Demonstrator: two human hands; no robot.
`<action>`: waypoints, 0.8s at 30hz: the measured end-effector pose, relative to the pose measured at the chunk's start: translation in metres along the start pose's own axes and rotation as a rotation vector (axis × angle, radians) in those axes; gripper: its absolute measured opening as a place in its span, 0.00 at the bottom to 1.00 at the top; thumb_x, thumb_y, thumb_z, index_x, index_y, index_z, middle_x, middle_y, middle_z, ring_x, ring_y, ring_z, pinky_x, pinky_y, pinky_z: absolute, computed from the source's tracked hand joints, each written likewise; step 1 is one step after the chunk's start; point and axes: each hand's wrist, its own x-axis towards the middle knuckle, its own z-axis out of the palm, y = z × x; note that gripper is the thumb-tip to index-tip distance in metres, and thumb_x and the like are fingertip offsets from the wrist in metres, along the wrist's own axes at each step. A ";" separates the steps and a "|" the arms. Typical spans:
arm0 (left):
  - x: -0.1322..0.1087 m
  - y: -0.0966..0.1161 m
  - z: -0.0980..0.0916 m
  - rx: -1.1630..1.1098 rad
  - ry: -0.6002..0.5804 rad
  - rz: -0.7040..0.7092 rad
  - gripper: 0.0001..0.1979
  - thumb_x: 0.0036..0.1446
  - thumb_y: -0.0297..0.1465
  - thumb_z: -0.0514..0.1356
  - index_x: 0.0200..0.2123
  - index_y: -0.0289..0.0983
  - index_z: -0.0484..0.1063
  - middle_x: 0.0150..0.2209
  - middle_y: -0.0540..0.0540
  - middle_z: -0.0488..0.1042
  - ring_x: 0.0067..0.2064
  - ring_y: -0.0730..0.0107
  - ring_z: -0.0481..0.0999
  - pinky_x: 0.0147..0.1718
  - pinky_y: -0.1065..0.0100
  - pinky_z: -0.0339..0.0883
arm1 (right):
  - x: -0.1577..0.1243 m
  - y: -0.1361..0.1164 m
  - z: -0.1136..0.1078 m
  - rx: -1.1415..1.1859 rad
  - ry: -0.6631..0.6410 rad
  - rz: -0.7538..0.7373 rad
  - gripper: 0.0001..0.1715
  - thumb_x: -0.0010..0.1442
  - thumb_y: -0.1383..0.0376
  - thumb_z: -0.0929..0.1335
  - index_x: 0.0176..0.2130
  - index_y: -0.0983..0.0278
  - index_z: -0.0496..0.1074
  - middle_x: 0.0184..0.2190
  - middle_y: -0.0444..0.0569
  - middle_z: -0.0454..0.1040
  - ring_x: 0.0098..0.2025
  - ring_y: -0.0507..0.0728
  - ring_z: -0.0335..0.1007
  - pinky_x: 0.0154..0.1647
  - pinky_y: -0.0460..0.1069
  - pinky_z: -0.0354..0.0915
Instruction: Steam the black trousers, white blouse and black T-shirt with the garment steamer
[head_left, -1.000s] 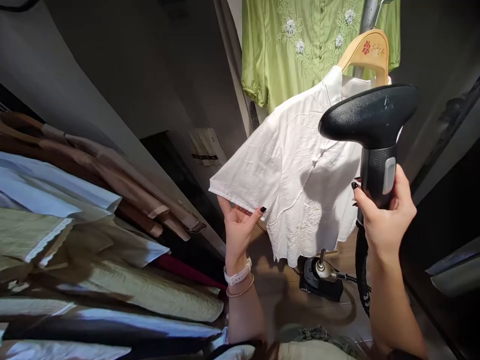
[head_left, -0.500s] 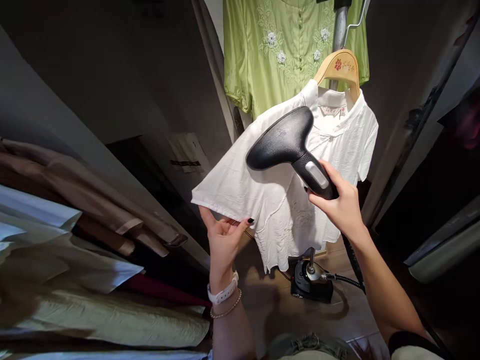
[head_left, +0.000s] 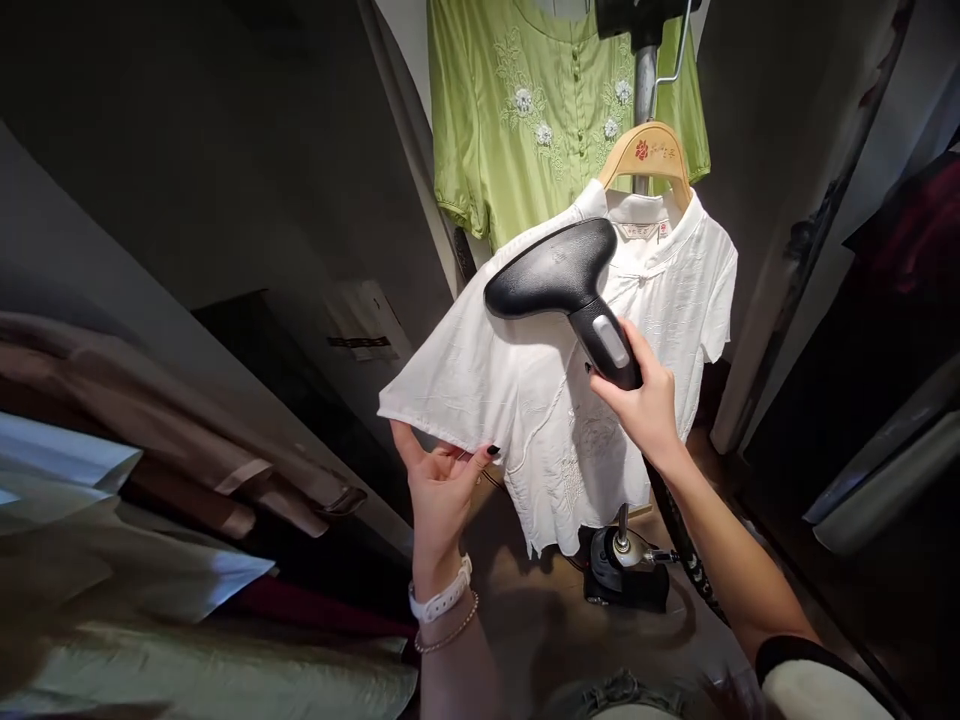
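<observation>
A white short-sleeved shirt (head_left: pixel 547 390) hangs on a wooden hanger (head_left: pixel 646 152) from a metal pole. My left hand (head_left: pixel 441 490) pinches the hem of its left sleeve and holds the sleeve stretched out sideways. My right hand (head_left: pixel 639 400) grips the handle of a black garment steamer head (head_left: pixel 551 270), whose flat face rests against the shirt's shoulder and upper sleeve. The steamer's hose runs down past my right forearm.
A green embroidered blouse (head_left: pixel 540 110) hangs behind the white shirt. The steamer's base unit (head_left: pixel 626 570) stands on the brown floor below it. Folded and hanging garments (head_left: pixel 150 520) fill the left side. Dark wall panels close in on both sides.
My right hand swung the steamer head from the right, away from the shirt, leftward onto the shoulder and sleeve. My left hand kept hold of the sleeve hem.
</observation>
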 end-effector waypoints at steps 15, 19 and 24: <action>0.015 0.001 -0.018 0.044 -0.116 -0.057 0.67 0.47 0.30 0.75 0.75 0.50 0.29 0.40 0.51 0.79 0.41 0.73 0.81 0.43 0.72 0.76 | 0.004 0.024 -0.022 -0.128 -0.102 -0.077 0.39 0.53 0.64 0.71 0.64 0.60 0.69 0.54 0.48 0.78 0.49 0.62 0.77 0.51 0.55 0.71; 0.017 0.002 -0.023 0.087 -0.126 -0.062 0.65 0.48 0.30 0.75 0.75 0.49 0.32 0.37 0.51 0.79 0.40 0.72 0.81 0.41 0.73 0.76 | 0.008 0.030 -0.026 -0.195 -0.258 -0.178 0.38 0.55 0.64 0.71 0.64 0.59 0.68 0.55 0.48 0.77 0.50 0.64 0.77 0.51 0.57 0.72; 0.018 0.003 -0.030 0.107 -0.138 -0.049 0.65 0.50 0.30 0.74 0.75 0.49 0.30 0.40 0.50 0.79 0.42 0.73 0.80 0.42 0.72 0.75 | 0.013 0.035 -0.034 -0.377 -0.252 -0.283 0.39 0.58 0.65 0.71 0.67 0.59 0.65 0.52 0.49 0.78 0.46 0.62 0.77 0.45 0.53 0.71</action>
